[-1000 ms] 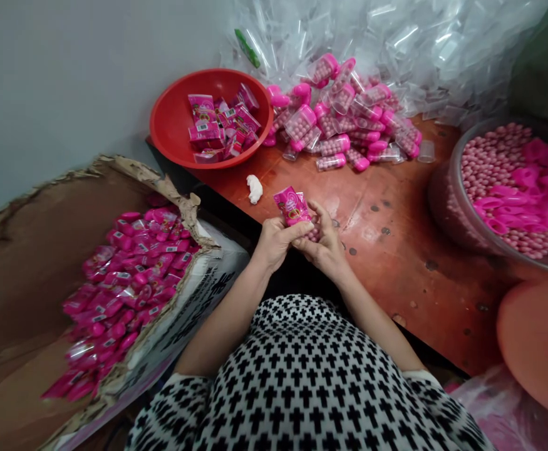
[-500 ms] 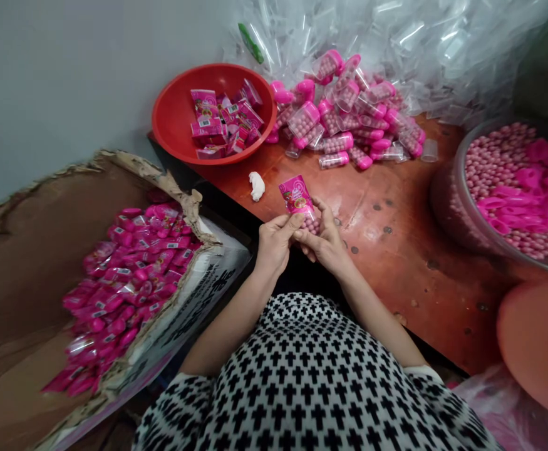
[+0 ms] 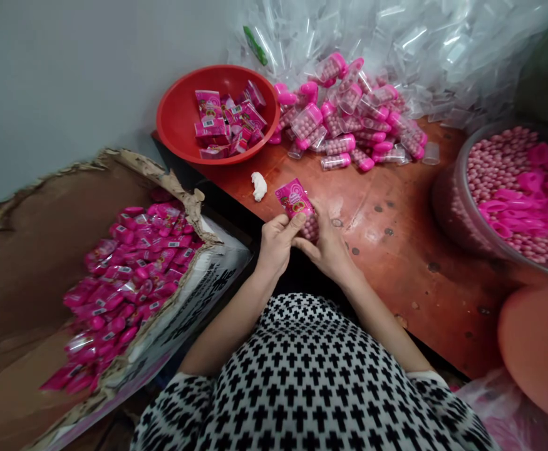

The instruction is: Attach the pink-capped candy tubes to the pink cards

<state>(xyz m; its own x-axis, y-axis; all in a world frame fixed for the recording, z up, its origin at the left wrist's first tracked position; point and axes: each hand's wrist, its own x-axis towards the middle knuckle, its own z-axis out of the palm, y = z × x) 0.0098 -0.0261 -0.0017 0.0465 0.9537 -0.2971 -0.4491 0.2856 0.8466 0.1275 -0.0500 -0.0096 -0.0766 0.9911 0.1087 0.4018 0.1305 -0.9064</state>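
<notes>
Near the table's front edge, a clear candy tube of small pink balls sits partly inside a printed pink wrapper. My left hand pinches the wrapper where it meets the tube, thumb on top. My right hand curls around the tube's right side; its fingers are largely hidden behind it. Just beyond my hands on the table lies a small crumpled white lump.
A red bowl holds printed packets. Pink-capped tubes are heaped beside empty clear tubes. At right stand a tub of pink balls and caps and an orange bucket. A torn carton of wrapped tubes is at left.
The wrapper has tilted further to the left in my left hand. My right hand has turned, its thumb lower and its fingers closer around the tube.
</notes>
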